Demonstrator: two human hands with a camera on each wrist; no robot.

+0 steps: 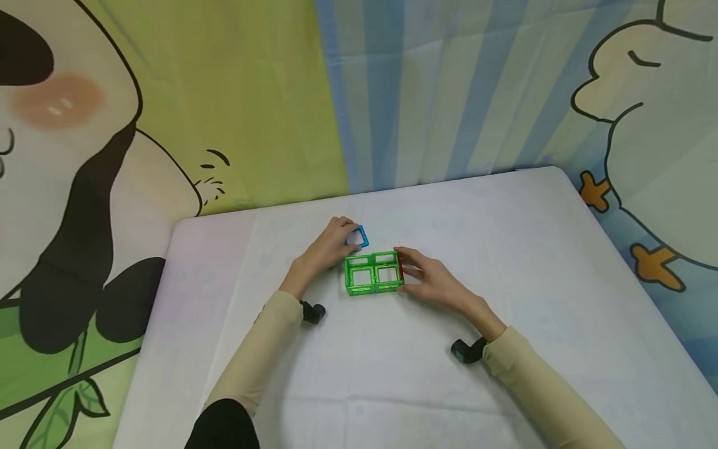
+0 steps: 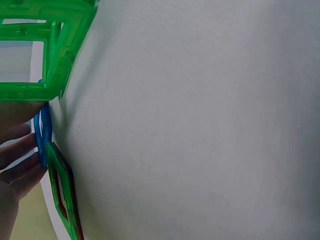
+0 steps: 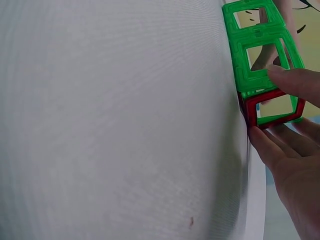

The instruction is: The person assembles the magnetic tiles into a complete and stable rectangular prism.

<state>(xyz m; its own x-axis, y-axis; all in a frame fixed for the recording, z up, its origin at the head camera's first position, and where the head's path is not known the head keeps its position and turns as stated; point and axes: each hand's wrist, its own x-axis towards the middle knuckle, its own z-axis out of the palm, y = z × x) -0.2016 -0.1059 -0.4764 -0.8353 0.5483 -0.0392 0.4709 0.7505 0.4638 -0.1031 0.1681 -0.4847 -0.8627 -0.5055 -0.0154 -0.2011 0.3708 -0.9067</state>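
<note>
My left hand [image 1: 328, 246] pinches a blue square magnetic tile [image 1: 364, 236] just behind a green block of joined magnetic tiles [image 1: 374, 277]. In the left wrist view, a green tile with a dark red edge [image 2: 71, 200] stands close to the blue one, and the left fingers are partly hidden. My right hand [image 1: 432, 280] grips the block's right end, where a red square tile [image 3: 252, 112] closes it. The thumb lies on the green side in the right wrist view, with the other fingers around the red end. The block rests on the table.
A white cloth covers the table [image 1: 348, 374]. Behind it hangs a cartoon-printed curtain [image 1: 269, 112], meeting the table's back edge. Black wrist cameras stick out from the left wrist [image 1: 314, 313] and right wrist [image 1: 467, 351].
</note>
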